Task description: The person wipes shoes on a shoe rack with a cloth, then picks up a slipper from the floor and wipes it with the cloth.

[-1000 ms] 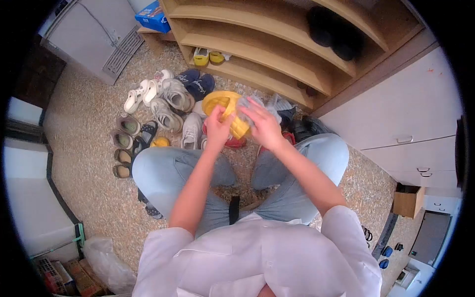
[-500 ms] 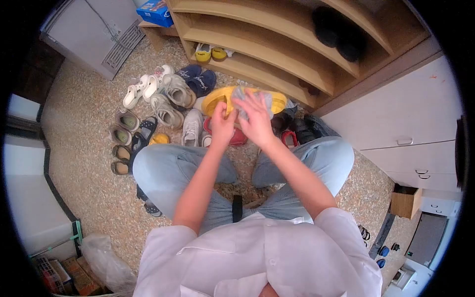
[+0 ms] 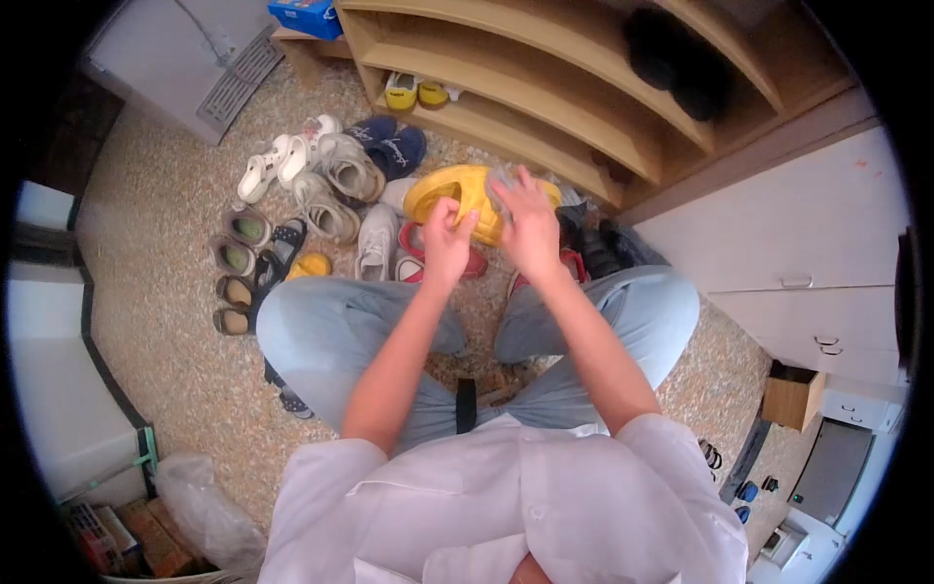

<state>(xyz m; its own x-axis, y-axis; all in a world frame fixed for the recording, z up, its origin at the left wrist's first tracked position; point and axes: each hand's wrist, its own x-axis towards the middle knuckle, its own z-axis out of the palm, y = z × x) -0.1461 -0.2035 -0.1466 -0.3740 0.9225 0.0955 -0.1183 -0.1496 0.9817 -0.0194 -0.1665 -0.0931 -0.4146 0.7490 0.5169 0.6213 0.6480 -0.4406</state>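
A yellow slipper (image 3: 471,183) is held up in front of my knees, lying sideways between my hands. My left hand (image 3: 449,243) grips its near edge, thumb and fingers closed on it. Bunched under the fingers of my right hand (image 3: 530,224) is a grey cloth (image 3: 500,187), pressed against the slipper. My palm hides part of both the cloth and the slipper's right half. Below them stand red shoes (image 3: 474,263) and a light-grey sneaker (image 3: 377,241). Another yellow slipper (image 3: 311,266) rests on the floor by my left knee.
A wooden shoe rack (image 3: 516,127) rises just beyond the slipper, with yellow shoes (image 3: 401,92) on a low shelf. Several pairs crowd the floor to the left, including white clogs (image 3: 261,175) and navy slippers (image 3: 401,151). White cabinets (image 3: 778,234) stand at right.
My right hand has shifted slightly right and the cloth is more bunched, exposing more of the slipper's yellow middle. The left hand keeps its grip, moved slightly right.
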